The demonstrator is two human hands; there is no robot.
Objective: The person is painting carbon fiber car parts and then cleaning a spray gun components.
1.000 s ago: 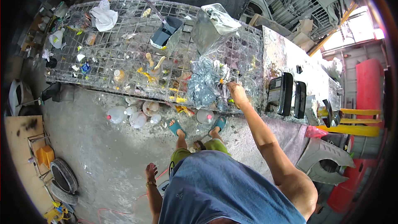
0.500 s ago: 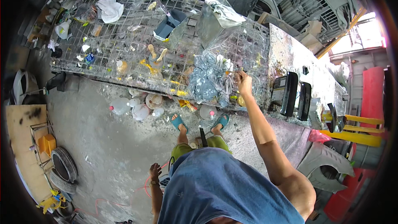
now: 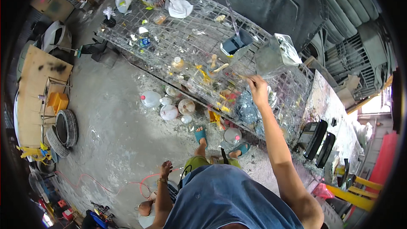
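Note:
My right hand [image 3: 258, 89] is raised over the grimy grid-topped bench [image 3: 154, 53], pinching what looks like a thin stick [image 3: 240, 75]. Below it lies crumpled blue-grey plastic [image 3: 246, 107]. Wooden-handled tools [image 3: 213, 61] stand to its left, near yellow scraps [image 3: 202, 73]. A square metal can [image 3: 271, 59] with white cloth on top and a dark container [image 3: 234, 42] with a long rod sit beyond it. My left hand [image 3: 166, 169] hangs low by my side, fingers slightly apart, holding nothing.
Plastic jugs [image 3: 168, 113] sit on the concrete floor below the bench. Tyres [image 3: 68, 128], a plywood board [image 3: 40, 89] and a red hose [image 3: 104, 186] are left of me. Black parts [image 3: 316, 141] lie on the white surface at right, near yellow bars [image 3: 349, 197] and red panels [image 3: 383, 161].
The view has swung rightward in the picture, showing more floor and hose at left. My right hand has moved up from beside the crumpled plastic toward the wooden-handled tools, still pinching the small object.

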